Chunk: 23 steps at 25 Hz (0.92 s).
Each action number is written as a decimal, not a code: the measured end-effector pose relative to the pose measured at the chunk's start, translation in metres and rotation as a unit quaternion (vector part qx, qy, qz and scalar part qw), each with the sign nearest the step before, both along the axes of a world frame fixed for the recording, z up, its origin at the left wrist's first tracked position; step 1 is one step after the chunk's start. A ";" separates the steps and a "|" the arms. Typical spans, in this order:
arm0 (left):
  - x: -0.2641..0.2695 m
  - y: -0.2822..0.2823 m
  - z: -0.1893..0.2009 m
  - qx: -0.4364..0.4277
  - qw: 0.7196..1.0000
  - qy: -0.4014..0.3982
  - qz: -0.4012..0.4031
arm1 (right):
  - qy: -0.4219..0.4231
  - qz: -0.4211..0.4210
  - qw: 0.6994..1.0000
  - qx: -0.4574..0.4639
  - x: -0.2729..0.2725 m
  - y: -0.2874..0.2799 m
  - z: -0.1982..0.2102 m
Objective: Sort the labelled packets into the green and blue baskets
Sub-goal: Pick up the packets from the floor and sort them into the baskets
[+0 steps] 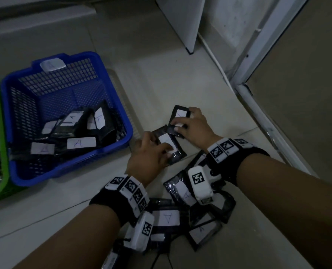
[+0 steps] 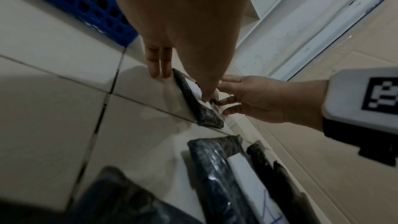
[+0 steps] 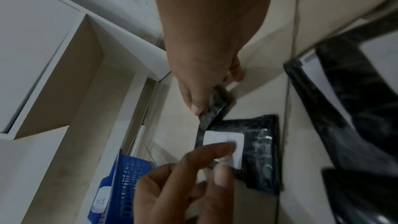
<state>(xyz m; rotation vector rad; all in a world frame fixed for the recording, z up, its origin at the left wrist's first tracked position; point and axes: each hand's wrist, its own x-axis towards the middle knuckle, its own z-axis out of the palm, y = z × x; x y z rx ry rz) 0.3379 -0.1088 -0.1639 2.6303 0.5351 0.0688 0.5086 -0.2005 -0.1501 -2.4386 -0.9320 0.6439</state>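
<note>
Your left hand (image 1: 149, 152) pinches 1 labelled packet (image 1: 171, 147) on the floor (image 1: 180, 78). Your right hand (image 1: 195, 126) grips another packet (image 1: 178, 117) just beyond it, right of the blue basket (image 1: 114, 111).

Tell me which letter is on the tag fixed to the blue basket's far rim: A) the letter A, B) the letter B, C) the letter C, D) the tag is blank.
A: the white tag on the far rim of the blue basket shows a faint handwritten A, and the right wrist view shows the same letter on it.
</note>
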 end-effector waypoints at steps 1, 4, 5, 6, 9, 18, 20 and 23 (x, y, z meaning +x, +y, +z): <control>0.001 -0.001 0.001 -0.019 0.999 0.007 0.028 | 0.007 -0.028 0.999 0.039 -0.005 0.000 -0.003; 0.009 -0.012 0.002 -0.114 0.983 0.017 0.142 | 0.038 -0.057 0.993 0.093 -0.022 0.002 -0.007; 0.013 -0.014 0.004 -0.150 0.972 0.012 0.180 | 0.050 -0.058 0.992 0.102 -0.025 0.003 -0.008; 0.016 -0.013 0.003 -0.188 0.959 0.000 0.213 | 0.064 -0.061 0.990 0.107 -0.028 0.003 -0.007; 0.019 -0.001 -0.001 -0.278 0.927 -0.050 0.245 | 0.090 -0.055 0.987 0.118 -0.027 0.000 -0.003; -0.055 0.002 0.042 -0.335 0.908 -0.165 0.190 | 0.217 -0.102 0.937 0.252 -0.079 0.017 0.058; -0.085 0.009 0.057 -0.315 0.915 -0.189 0.167 | 0.213 -0.078 0.934 0.275 -0.099 0.035 0.068; -0.128 0.038 0.069 -0.312 0.895 -0.225 0.226 | 0.218 -0.036 0.936 0.275 -0.128 0.071 0.074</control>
